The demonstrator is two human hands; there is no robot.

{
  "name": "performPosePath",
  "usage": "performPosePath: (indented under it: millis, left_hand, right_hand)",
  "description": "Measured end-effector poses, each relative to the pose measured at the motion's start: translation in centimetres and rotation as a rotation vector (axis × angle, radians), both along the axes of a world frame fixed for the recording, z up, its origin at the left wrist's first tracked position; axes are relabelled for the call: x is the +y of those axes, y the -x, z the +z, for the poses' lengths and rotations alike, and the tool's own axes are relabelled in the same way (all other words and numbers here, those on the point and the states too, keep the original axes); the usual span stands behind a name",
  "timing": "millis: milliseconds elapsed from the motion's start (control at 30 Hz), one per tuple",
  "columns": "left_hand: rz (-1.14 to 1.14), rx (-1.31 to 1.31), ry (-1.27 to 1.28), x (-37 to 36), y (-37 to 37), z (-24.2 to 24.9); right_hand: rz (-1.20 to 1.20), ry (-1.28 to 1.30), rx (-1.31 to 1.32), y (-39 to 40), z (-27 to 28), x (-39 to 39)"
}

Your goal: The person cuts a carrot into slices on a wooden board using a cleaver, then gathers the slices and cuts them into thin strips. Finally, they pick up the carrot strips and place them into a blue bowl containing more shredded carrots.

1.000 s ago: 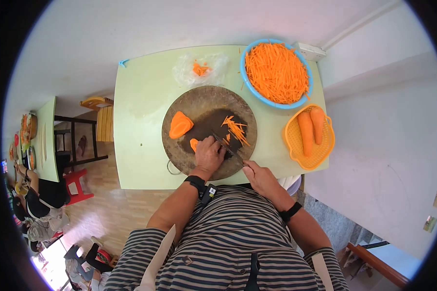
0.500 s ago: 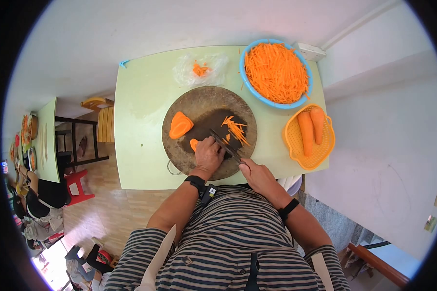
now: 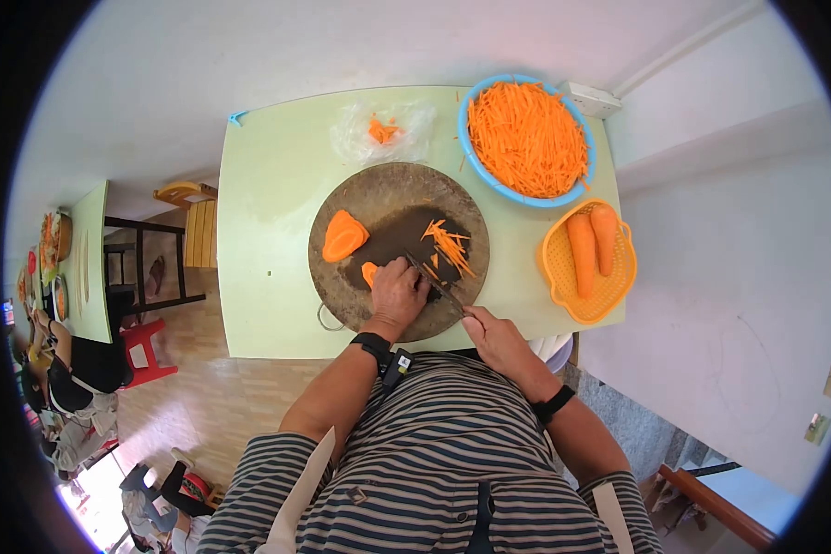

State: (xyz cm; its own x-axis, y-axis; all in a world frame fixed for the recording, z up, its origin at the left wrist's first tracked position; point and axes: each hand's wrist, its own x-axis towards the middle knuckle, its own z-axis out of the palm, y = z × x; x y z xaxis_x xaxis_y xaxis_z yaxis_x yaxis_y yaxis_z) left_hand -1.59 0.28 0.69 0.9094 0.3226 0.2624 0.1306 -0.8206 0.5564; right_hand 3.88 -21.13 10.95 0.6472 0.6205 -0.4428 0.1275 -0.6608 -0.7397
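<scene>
A round wooden chopping board (image 3: 397,189) lies at the front of the pale green table. My left hand (image 3: 398,294) presses down on carrot slices (image 3: 369,273), its fingers bent over them and hiding most of them. The handle of a kitchen knife (image 3: 441,288) is wrapped in my right hand (image 3: 494,337), and the blade rests close beside my left fingertips. Right of the blade lies a small heap of carrot shreds (image 3: 449,247). A stack of sliced carrot (image 3: 344,236) sits on the board's left side.
A blue basin (image 3: 465,146) full of shredded carrot stands at the back right. Before it, a yellow basket (image 3: 558,294) holds two whole carrots (image 3: 582,251). Carrot scraps lie on a clear plastic bag (image 3: 415,129) behind the board. Other people sit far left near a red stool (image 3: 143,355).
The knife and my right hand have shifted very slightly, with the blade still against my left fingers. The slices and shreds look nearly the same.
</scene>
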Motion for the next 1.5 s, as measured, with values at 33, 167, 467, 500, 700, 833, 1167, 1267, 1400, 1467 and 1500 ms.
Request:
performPosePath:
  millis: [33, 167, 467, 500, 700, 833, 1167, 1267, 1400, 1467, 1500]
  left_hand:
    - [0.0, 0.001, 0.0, 0.0, 0.0, 0.0]
    - [-0.011, -0.012, 0.009, 0.1, 0.0, 0.2]
    - [0.02, -0.055, 0.0, -0.3, -0.4, 0.5]
    - [0.027, -0.079, 0.015, -0.3, -0.3, 0.7]
    - [0.029, -0.064, 0.004, -0.2, -0.2, 0.5]
    - [0.025, -0.054, 0.015, -0.2, -0.2, 0.2]
    - [0.021, -0.021, 0.009, -0.2, -0.2, 0.7]
    - [0.03, -0.05, -0.001, -0.3, -0.4, 0.6]
    - [0.045, -0.093, 0.011, -0.3, -0.4, 0.7]
    - [0.046, -0.099, 0.019, -0.4, -0.5, 0.6]
    - [0.046, -0.104, 0.025, -0.4, -0.5, 0.6]
  right_hand:
    - [0.006, 0.025, 0.015, -0.1, 0.3, 0.1]
    - [0.022, 0.079, 0.016, -0.2, 0.9, 0.5]
    - [-0.066, -0.073, 0.037, -0.6, -1.1, 0.7]
    - [-0.061, -0.074, 0.039, -0.5, -1.0, 0.6]
    - [-0.053, -0.049, 0.045, -0.2, -0.2, -0.3]
    - [-0.02, 0.009, 0.068, -0.2, 0.4, -0.3]
    - [0.009, 0.099, 0.04, -0.5, 0.9, 1.0]
    - [-0.008, 0.02, 0.019, -0.4, -0.2, 0.6]
    - [-0.099, -0.082, 0.05, -0.4, -0.8, 0.3]
    - [-0.085, -0.026, 0.08, -0.5, 0.1, 0.1]
    - [-0.084, -0.024, 0.08, -0.5, 0.1, -0.1]
